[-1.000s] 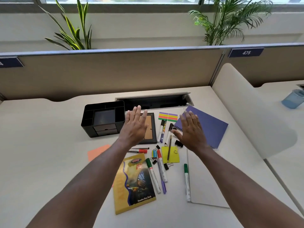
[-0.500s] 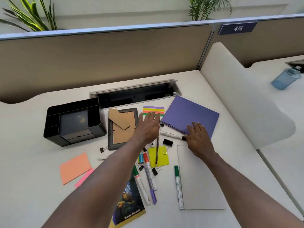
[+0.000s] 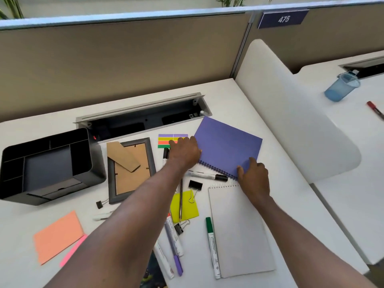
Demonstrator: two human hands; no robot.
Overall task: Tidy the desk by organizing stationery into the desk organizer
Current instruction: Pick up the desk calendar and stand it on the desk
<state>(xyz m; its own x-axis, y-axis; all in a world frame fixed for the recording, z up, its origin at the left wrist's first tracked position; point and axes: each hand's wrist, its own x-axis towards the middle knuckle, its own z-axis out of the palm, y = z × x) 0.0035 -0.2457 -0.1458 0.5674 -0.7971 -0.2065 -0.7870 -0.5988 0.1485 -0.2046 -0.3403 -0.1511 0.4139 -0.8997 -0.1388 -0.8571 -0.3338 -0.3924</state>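
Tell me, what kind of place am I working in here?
Most likely an open-plan office cubicle: a fabric partition carrying a seat number plate reading 475, a white desk with a built-in cable tray, and a neighbouring desk beyond the divider.

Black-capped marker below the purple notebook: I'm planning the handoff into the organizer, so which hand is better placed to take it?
Probably the left. The left hand is nearer the desk organizer, and the marker lies between both hands. The right hand already grips the purple notebook.

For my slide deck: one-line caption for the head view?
Both hands, left and right, on a purple notebook amid scattered stationery, organizer empty.
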